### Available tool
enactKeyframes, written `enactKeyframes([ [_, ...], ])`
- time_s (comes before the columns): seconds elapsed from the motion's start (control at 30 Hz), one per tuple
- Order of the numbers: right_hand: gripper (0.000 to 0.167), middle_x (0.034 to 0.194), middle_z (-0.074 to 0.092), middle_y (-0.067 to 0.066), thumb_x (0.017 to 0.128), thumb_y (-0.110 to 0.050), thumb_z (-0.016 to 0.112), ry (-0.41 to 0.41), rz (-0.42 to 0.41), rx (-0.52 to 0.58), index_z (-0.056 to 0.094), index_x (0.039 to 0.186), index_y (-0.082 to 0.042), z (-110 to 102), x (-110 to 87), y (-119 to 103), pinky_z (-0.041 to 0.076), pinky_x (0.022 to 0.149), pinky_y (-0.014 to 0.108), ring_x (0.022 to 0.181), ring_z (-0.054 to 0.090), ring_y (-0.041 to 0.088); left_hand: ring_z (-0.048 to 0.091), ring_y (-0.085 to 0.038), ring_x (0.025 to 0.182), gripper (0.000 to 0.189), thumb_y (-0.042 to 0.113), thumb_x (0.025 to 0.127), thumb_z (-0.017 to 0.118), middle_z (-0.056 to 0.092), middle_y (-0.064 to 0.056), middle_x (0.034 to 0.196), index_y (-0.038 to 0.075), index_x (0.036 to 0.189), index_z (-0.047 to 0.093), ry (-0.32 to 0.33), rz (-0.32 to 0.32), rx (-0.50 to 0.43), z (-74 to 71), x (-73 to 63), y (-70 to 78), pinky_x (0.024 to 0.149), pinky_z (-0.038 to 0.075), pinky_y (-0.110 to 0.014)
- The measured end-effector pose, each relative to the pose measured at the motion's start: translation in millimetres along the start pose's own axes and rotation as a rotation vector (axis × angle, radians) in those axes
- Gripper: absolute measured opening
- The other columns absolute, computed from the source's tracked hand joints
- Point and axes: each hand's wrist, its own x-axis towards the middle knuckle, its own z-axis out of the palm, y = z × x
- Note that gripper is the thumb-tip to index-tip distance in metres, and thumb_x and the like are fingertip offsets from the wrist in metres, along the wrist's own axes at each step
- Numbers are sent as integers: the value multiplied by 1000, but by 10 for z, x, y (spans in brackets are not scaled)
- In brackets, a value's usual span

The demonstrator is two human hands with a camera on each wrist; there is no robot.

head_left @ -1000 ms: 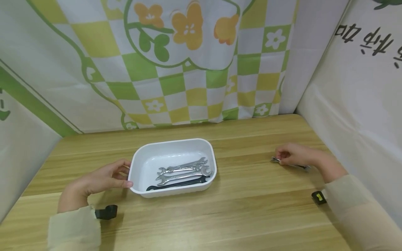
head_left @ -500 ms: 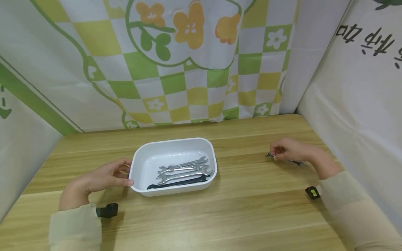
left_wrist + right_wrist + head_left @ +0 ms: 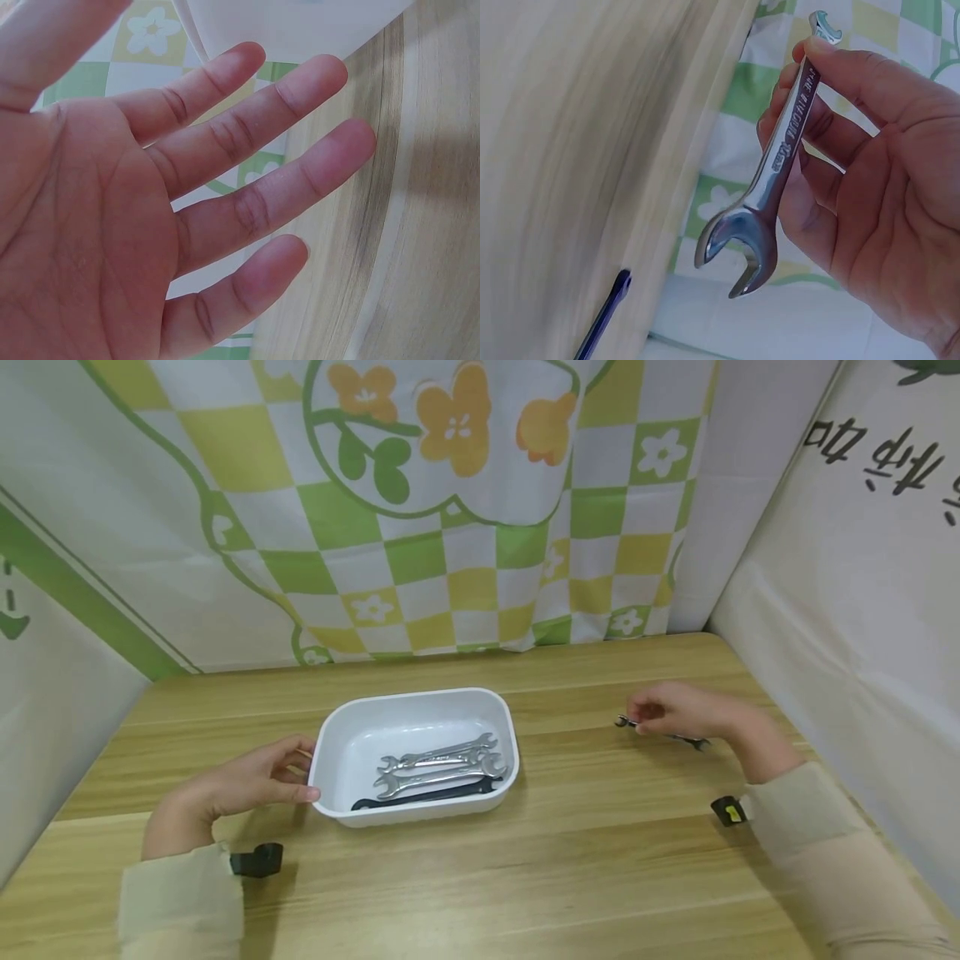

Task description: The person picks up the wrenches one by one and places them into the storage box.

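Note:
My right hand pinches a silver open-ended wrench by its shaft, between thumb and fingers, over the right side of the table. In the right wrist view its larger jaw hangs toward the camera. On the left, my left hand touches the corner and side of a white plastic tray, its thumb tip at the rim. The left wrist view shows those fingers extended and the palm bare. Inside the tray lie several silver wrenches and a black wrench along the near wall.
A wooden table carries everything. A checked floral cloth hangs along its back edge, and a white panel stands to the right. The right wrist view shows a dark slim tool against the wood.
My right hand has moved left and slightly back, carrying the wrench with it. The left hand and the tray stay about where they were.

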Motion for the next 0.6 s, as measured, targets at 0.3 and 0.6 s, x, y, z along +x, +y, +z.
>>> enactKeyframes([
  [0.3, 9, 82, 57, -3, 96, -8, 63, -2, -51, -6, 61, 89, -14, 60, 151, -152, 45, 68, 25, 75, 50, 9, 63, -39, 114, 64, 19, 89, 74, 58, -25, 125, -6, 138, 40, 4, -10, -6, -8, -3, 9, 91, 52, -48],
  [0.6, 5, 82, 59, -2, 96, -10, 63, -9, -92, -13, 63, 91, -11, 130, 381, -296, 46, 70, 27, 76, 52, 11, 63, -39, 114, 63, 19, 89, 74, 58, -25, 125, -6, 137, 41, 5, 2, 7, -7, -2, -7, 91, 51, -49],
])
